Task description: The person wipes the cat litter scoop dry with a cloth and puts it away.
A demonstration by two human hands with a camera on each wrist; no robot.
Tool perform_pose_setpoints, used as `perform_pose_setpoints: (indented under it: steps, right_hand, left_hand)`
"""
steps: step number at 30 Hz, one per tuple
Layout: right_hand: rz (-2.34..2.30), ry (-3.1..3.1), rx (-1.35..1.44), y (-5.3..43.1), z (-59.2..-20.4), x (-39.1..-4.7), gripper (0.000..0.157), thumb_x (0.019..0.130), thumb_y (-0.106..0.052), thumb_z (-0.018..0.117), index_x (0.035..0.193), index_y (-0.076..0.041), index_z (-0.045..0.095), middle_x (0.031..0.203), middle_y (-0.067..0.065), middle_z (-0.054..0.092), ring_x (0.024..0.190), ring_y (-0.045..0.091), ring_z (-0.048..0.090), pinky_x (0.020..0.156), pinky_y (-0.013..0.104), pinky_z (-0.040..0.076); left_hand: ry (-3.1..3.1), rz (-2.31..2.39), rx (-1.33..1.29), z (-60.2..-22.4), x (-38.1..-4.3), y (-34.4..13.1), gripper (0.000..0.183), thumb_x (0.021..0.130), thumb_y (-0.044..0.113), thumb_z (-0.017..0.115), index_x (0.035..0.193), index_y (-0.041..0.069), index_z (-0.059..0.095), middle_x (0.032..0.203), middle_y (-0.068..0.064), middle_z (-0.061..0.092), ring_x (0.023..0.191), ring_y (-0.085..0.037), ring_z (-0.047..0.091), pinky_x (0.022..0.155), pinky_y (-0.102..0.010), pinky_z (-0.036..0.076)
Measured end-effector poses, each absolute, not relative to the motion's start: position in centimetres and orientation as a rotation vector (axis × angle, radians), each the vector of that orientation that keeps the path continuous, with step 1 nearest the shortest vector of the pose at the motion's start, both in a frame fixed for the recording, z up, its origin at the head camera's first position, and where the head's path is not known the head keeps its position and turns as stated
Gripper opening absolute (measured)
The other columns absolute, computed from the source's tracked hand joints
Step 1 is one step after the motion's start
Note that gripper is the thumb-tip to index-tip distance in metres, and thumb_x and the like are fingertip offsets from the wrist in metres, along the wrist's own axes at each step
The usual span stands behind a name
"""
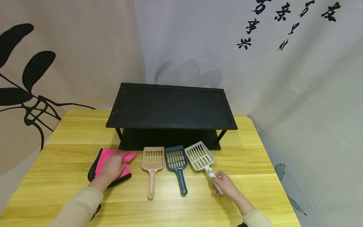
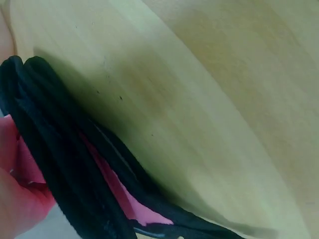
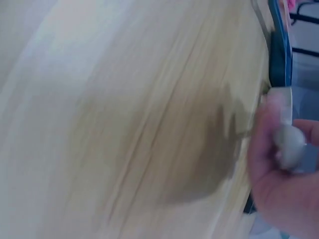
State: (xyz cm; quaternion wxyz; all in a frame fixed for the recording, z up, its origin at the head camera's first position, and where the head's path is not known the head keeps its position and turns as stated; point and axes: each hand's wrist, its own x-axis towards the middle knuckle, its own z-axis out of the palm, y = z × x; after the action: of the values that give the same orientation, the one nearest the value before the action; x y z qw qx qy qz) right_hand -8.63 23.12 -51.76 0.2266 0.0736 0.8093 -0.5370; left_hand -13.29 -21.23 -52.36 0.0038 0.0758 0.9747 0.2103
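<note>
In the head view my left hand [image 1: 113, 166] is on a folded pink cloth [image 1: 104, 157] with black edging, a raised fold of it between thumb and fingers. The left wrist view shows the cloth's black edging [image 2: 65, 144] in layers up close. My right hand [image 1: 225, 184] grips the handle of a white litter scoop [image 1: 199, 155], whose slotted head points up and left. Between the hands lie a pink-beige litter scoop [image 1: 151, 175] and a dark blue litter scoop [image 1: 181, 179], both with handles toward me. In the right wrist view the white handle's end [image 3: 290, 144] sticks out of my fist.
Behind the scoops stands a black two-level rack [image 1: 173, 107], its lower shelf [image 1: 167, 138] close to the scoop heads. All of it is on a yellow wooden table [image 1: 136, 211]. A pale curtain [image 1: 181, 41] with black printing hangs behind.
</note>
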Motion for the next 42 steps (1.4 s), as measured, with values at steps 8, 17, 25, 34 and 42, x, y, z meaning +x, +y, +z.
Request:
perform_pose_setpoints:
  steps: [8, 17, 25, 34, 42]
  right_hand:
    - [-1.715, 2.033, 0.212, 24.7, -50.6, -9.0, 0.048, 0.100, -0.020, 0.040, 0.135, 0.012, 0.032, 0.074, -0.002, 0.054, 0.048, 0.000, 0.039, 0.045, 0.014, 0.032]
    - [-1.690, 2.057, 0.177, 25.5, -49.8, -9.3, 0.050, 0.099, -0.025, 0.044, 0.134, 0.010, 0.037, 0.071, -0.004, 0.056, 0.047, 0.001, 0.038, 0.045, 0.016, 0.032]
    - [-1.695, 2.086, -0.001, 25.5, -49.2, -9.7, 0.050, 0.098, -0.029, 0.046, 0.125, 0.013, 0.045, 0.068, -0.005, 0.057, 0.046, 0.001, 0.039, 0.043, 0.017, 0.032]
    - [-1.622, 2.080, 0.009, 24.7, -48.2, -10.2, 0.050, 0.098, -0.031, 0.046, 0.126, 0.011, 0.046, 0.067, -0.007, 0.058, 0.045, 0.001, 0.037, 0.042, 0.015, 0.031]
    - [-1.610, 2.046, -0.057, 23.6, -47.4, -10.2, 0.047, 0.096, -0.027, 0.051, 0.125, 0.011, 0.048, 0.066, -0.005, 0.059, 0.043, 0.001, 0.036, 0.040, 0.015, 0.030]
  left_hand:
    - [3.073, 0.866, 0.174, -50.9, -12.6, -22.4, 0.042, 0.085, -0.002, 0.061, 0.126, -0.005, 0.050, 0.118, -0.028, 0.058, 0.106, -0.043, 0.057, 0.087, -0.053, 0.047]
    - [3.107, 0.938, 0.224, -48.4, -12.5, -22.6, 0.047, 0.086, -0.003, 0.059, 0.131, -0.003, 0.047, 0.129, -0.027, 0.052, 0.112, -0.044, 0.053, 0.089, -0.056, 0.045]
    - [3.091, 0.924, 0.290, -46.4, -12.3, -20.9, 0.046, 0.086, 0.001, 0.062, 0.130, -0.001, 0.049, 0.128, -0.026, 0.054, 0.112, -0.041, 0.055, 0.091, -0.054, 0.045]
    - [3.088, 0.919, 0.441, -44.7, -12.6, -18.3, 0.047, 0.085, 0.000, 0.063, 0.130, 0.000, 0.051, 0.134, -0.023, 0.050, 0.123, -0.039, 0.048, 0.096, -0.052, 0.043]
    - [3.070, 0.893, 0.510, -43.8, -13.2, -16.3, 0.048, 0.085, -0.001, 0.063, 0.131, 0.002, 0.051, 0.136, -0.022, 0.049, 0.122, -0.038, 0.050, 0.095, -0.050, 0.044]
